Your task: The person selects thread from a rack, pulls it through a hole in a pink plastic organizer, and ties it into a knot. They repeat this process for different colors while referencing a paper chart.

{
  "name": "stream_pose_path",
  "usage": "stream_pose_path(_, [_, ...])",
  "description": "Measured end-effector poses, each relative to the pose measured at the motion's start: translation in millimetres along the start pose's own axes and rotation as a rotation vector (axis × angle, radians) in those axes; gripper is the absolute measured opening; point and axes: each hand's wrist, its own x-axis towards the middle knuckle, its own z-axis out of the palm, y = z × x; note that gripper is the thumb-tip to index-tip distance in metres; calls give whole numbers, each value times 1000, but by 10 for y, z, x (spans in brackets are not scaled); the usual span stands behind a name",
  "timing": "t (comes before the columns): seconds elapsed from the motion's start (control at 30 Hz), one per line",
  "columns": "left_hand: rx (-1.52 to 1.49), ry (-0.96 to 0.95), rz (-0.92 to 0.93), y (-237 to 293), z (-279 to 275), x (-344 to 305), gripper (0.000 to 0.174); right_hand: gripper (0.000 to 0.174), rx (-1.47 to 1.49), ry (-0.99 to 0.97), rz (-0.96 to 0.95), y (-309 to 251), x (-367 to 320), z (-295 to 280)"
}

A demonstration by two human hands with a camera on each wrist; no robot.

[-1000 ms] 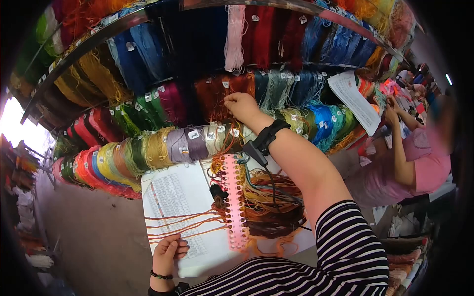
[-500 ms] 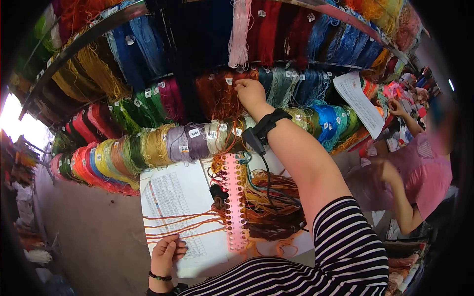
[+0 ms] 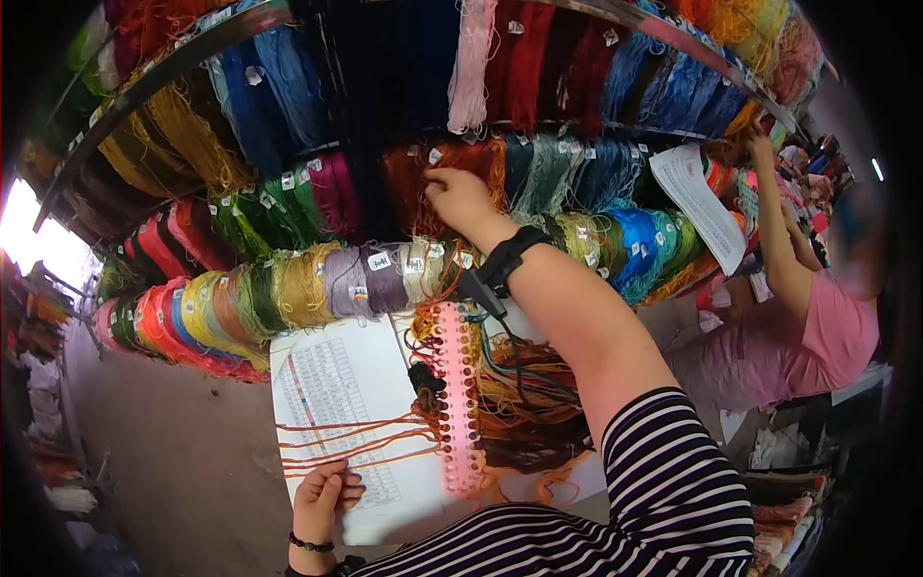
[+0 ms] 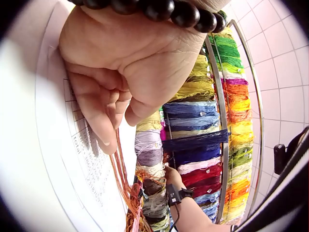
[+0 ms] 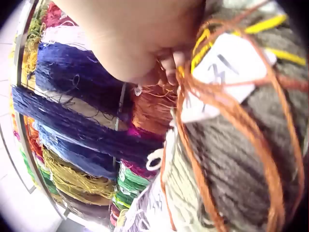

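At the rust-brown skeins (image 3: 404, 192), saw the right grip (image 3: 463, 202) with bent fingers and tips mostly hidden in its wrist view; could not tell a pinch from a bare touch. Beside it, read only scraps of a white label (image 5: 248, 60) under orange loops (image 5: 275, 200). Over the printed sheet (image 3: 332, 361), found the left grip (image 3: 324, 492) slack, half-curled, without a hold, just beside orange-brown threads (image 4: 121, 176) leading to the pink holed card (image 3: 456, 404). Farther right, barely made out the raised hand of a second person (image 3: 838, 332).

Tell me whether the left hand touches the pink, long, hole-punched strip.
Apart: the head view shows white paper plainly between the left hand and the strip.
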Motion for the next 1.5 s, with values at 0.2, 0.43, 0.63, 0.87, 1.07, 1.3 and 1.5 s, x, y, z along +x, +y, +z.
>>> stream_pose_path(0.2, [23,13,-1,-9,-9,8,25,18,17,150,195,37,133,-271])
stream_pose_path(0.43, [31,13,-4,14,-4,8,26,19,-26,207,219,101,215,-161])
stream_pose_path(0.63, [14,24,16,-12,-2,15,25,16,-60,203,249,114,209,-122])
stream_pose_path(0.87, [-7,39,22,9,30,3,24,19,-239,-425,187,176,159,-295])
stream_pose_path(1.07, [1,6,23,-36,-31,21,27,19,-106,172,197,59,256,-363])
stream_pose_path(1.3, [6,8,36,-59,-33,27,26,21,-136,118,257,43,295,-294])
stream_pose_path(1.5, [-3,11,31,-44,-25,21,26,18,66,173,283,154,315,-202])
